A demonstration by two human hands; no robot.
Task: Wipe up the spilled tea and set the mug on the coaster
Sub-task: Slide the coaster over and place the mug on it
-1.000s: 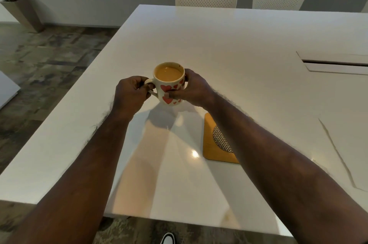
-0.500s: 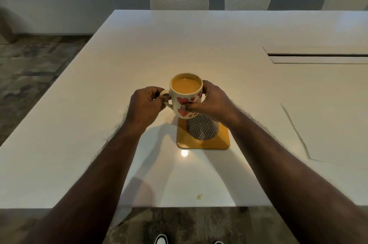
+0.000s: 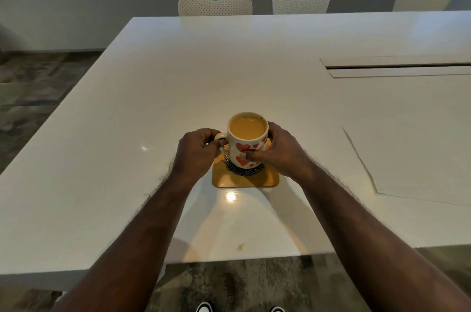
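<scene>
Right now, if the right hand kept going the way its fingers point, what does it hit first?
The right hand points left across the table and already grips the mug, so the mug is first. Beyond it is the left hand on the handle.

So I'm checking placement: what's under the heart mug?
Below the mug shows a dark woven round pad on a square wooden coaster. Its base hides the contact, so touchdown can't be confirmed.

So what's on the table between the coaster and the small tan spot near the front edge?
In the head view, nothing stands between the coaster and the tan spot: only bare white table carrying a bright light reflection and the arms' shadows.
</scene>
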